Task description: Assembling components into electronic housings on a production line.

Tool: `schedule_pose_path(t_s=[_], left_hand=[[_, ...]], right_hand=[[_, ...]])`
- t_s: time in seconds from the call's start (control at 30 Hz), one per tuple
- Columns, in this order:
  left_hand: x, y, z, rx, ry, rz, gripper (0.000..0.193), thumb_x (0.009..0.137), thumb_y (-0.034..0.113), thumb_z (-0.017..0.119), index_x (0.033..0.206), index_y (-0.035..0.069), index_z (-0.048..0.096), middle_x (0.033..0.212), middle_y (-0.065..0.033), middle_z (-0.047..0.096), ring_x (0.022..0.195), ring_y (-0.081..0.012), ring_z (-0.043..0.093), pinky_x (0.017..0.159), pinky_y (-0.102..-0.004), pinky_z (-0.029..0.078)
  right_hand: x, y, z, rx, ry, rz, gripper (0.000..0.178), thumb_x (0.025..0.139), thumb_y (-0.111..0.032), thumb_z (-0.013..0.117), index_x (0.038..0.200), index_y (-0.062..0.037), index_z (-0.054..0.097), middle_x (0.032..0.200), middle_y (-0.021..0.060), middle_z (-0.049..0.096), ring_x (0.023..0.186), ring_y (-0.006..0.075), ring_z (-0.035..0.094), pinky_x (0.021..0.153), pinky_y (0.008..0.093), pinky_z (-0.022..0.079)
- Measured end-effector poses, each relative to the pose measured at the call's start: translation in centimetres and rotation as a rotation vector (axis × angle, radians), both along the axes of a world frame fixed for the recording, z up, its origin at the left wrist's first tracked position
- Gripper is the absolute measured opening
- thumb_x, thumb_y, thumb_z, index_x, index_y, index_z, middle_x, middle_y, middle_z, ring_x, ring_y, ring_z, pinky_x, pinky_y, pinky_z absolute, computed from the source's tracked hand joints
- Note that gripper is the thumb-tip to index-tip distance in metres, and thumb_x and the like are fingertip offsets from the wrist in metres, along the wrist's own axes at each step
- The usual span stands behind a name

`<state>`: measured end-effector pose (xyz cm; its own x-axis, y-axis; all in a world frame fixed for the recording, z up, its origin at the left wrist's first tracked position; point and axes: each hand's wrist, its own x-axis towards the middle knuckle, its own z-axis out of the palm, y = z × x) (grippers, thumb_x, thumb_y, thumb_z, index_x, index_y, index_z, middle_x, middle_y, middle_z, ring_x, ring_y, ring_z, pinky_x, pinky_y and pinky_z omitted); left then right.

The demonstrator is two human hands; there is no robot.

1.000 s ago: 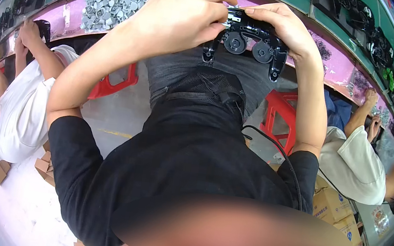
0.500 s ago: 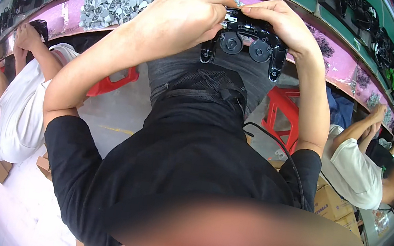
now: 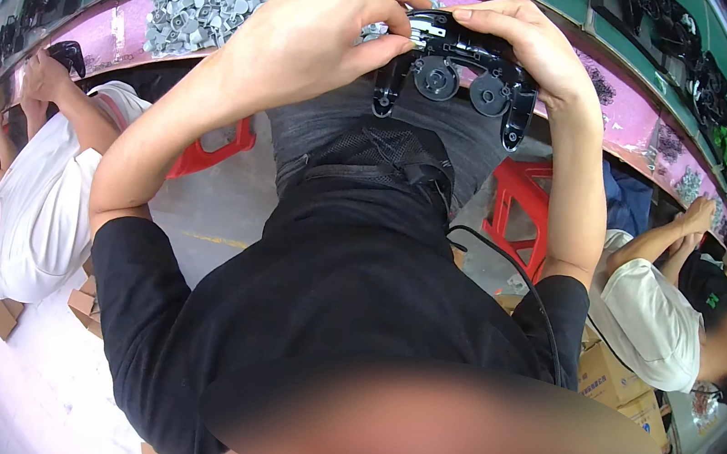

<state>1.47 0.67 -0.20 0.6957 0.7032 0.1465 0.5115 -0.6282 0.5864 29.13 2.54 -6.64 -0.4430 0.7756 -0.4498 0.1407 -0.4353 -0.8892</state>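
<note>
A black game controller shell, its inner side facing up, is held at the near edge of the bench above my lap. My right hand grips its far right side, thumb on the top edge and fingers curled behind. At the shell's far left corner sits a small pale grey part. The thumb and index finger of my left hand are pinched at that part, the other fingers reaching over the far edge. Two round black wells and two grips point toward me.
A heap of grey plastic pieces lies on the pink bench top to the left. Small dark parts lie to the right. Black shells stand on the green ledge. Co-workers sit either side; red stools are below.
My left hand has turned and its thumb and index finger now show more openly at the pale part. The shell has shifted slightly right and tilted a little.
</note>
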Motion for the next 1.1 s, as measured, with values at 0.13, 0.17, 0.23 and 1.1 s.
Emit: schedule_pose_path(t_s=[0.13,0.17,0.23,1.1], left_hand=[[-0.5,0.1,0.0,0.016,-0.067,0.002,0.012,0.090,0.010,0.076,0.098,0.001,0.076,0.121,-0.0090,0.076,0.104,-0.0292,0.075,0.092,-0.0376,0.058],[-0.6,0.1,-0.1,0.015,-0.080,0.006,0.012,0.090,0.010,0.076,0.097,0.001,0.076,0.121,-0.0090,0.076,0.104,-0.0288,0.075,0.092,-0.0375,0.058],[-0.7,0.1,-0.2,0.013,-0.086,0.007,0.012,0.090,0.010,0.076,0.098,0.001,0.076,0.121,-0.0091,0.076,0.104,-0.0289,0.075,0.092,-0.0376,0.058],[-1.1,-0.1,-0.7,0.204,-0.052,-0.077,0.012,0.086,0.006,0.073,0.093,-0.003,0.072,0.112,-0.0146,0.074,0.101,-0.0323,0.072,0.089,-0.0410,0.059]], right_hand=[[-0.6,0.2,1.3,0.016,-0.005,0.027,0.029,0.098,-0.020,0.070,0.117,0.0001,0.079,0.108,0.0110,0.080,0.098,0.0143,0.074,0.094,0.0263,0.054],[-0.8,0.2,1.6,0.024,-0.007,0.040,0.030,0.097,-0.020,0.070,0.117,0.0001,0.079,0.108,0.0110,0.080,0.098,0.0143,0.074,0.094,0.0264,0.054],[-0.8,0.2,1.7,0.047,-0.020,0.041,0.030,0.097,-0.020,0.070,0.118,0.0001,0.079,0.108,0.0108,0.080,0.098,0.0142,0.073,0.095,0.0264,0.054],[-1.4,0.0,1.5,-0.021,-0.116,0.000,0.030,0.097,-0.019,0.070,0.117,0.0007,0.079,0.110,0.0125,0.080,0.101,0.0157,0.074,0.097,0.0274,0.054]])
